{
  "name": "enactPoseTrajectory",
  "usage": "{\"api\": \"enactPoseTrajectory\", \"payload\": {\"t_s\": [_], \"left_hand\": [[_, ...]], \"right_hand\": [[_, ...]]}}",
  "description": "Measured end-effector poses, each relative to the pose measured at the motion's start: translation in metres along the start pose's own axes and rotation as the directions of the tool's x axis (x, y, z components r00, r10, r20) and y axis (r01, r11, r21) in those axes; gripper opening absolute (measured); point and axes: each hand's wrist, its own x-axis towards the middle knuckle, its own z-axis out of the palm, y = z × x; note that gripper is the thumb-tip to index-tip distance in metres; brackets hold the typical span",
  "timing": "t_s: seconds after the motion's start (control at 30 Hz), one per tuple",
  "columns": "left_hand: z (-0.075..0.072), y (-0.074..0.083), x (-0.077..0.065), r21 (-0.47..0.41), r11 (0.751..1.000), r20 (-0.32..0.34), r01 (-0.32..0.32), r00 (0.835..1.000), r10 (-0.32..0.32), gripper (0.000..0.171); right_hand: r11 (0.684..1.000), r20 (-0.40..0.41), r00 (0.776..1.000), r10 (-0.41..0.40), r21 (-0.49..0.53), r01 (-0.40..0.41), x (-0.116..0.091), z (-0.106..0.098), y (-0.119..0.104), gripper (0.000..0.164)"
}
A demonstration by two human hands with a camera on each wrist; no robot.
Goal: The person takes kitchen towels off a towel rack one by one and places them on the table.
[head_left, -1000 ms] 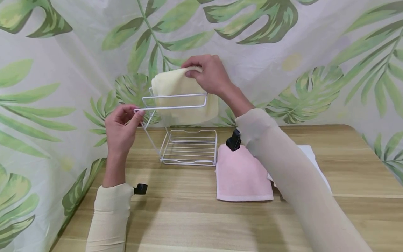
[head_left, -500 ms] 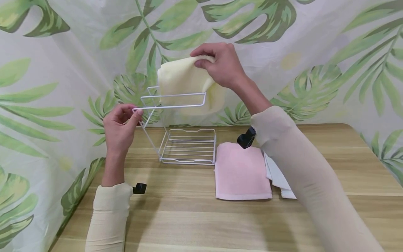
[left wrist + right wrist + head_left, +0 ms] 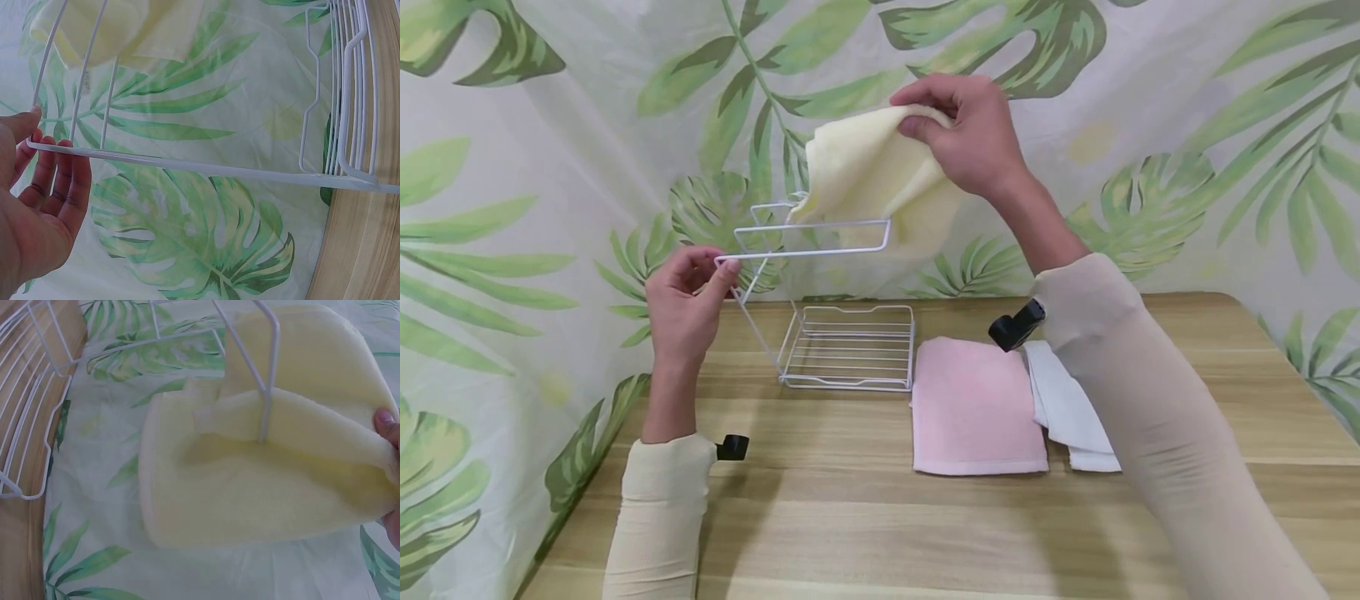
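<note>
A white wire rack [image 3: 850,383] stands on the table, with a slatted base and bars at the top. My left hand [image 3: 685,308] pinches the rack's upper left corner between thumb and fingers; the left wrist view shows the same grip on the wire frame [image 3: 187,164]. Above the top bars, my right hand [image 3: 977,137] pinches the upper edge of a pale yellow towel [image 3: 872,162]. The towel hangs in a fold, its lower part behind the front bars. In the right wrist view one bar crosses in front of the yellow towel [image 3: 269,500].
A folded pink towel [image 3: 981,408] lies on the wooden table [image 3: 865,525] just right of the rack. Beside it lies a white towel [image 3: 1071,412], partly hidden by the right sleeve. A leaf-patterned cloth [image 3: 1157,108] hangs behind the table.
My right hand has moved up and to the right, raising the yellow towel off the top bars. More of the white towel shows. The left hand stays on the rack.
</note>
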Motion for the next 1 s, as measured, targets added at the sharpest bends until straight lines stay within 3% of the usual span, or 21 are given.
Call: {"api": "enactPoseTrajectory", "payload": {"t_s": [0.27,0.53,0.8,1.0], "left_hand": [[0.0,0.0,0.0,0.007,1.0,-0.001,-0.008,1.0,0.008,0.023],[0.0,0.0,0.001,0.011,1.0,0.0,-0.023,1.0,0.023,0.024],[0.002,-0.001,0.001,0.012,1.0,0.002,-0.021,1.0,0.021,0.023],[0.003,0.0,0.002,0.019,1.0,0.001,-0.021,1.0,0.021,0.023]], "right_hand": [[0.999,-0.078,0.997,0.021,0.049,-0.017,0.0,-0.026,0.004,0.016],[0.993,-0.082,0.994,0.07,0.102,-0.061,-0.008,-0.052,0.01,0.014],[0.991,-0.027,0.99,0.137,0.007,-0.137,-0.019,-0.081,0.013,0.017],[0.971,0.052,0.973,0.225,-0.089,-0.22,-0.028,-0.104,0.016,0.019]]}}
